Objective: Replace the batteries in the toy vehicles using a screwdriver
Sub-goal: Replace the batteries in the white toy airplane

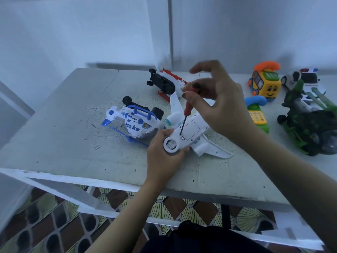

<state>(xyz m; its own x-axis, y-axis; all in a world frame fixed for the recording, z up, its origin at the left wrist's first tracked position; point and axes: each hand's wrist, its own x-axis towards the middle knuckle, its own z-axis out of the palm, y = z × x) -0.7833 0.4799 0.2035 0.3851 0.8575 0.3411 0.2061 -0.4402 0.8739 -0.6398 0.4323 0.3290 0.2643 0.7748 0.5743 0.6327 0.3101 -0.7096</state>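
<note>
Left hand (162,154) grips toy plane (196,126); right hand (220,106) pinches screwdriver (187,109) onto it

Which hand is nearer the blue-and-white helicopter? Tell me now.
Left. The left hand grips one end of the white plane right beside the helicopter; the right hand is farther off, beyond the plane, pinching the red screwdriver.

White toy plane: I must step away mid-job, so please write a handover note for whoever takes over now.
Left hand grips the nose end of the white toy plane, lying belly up on the table.
Right hand pinches the red screwdriver, tip at a screw by the battery cover.
Done: nothing visible; cover is on.
Left: unscrew, swap batteries, refit cover.
</note>
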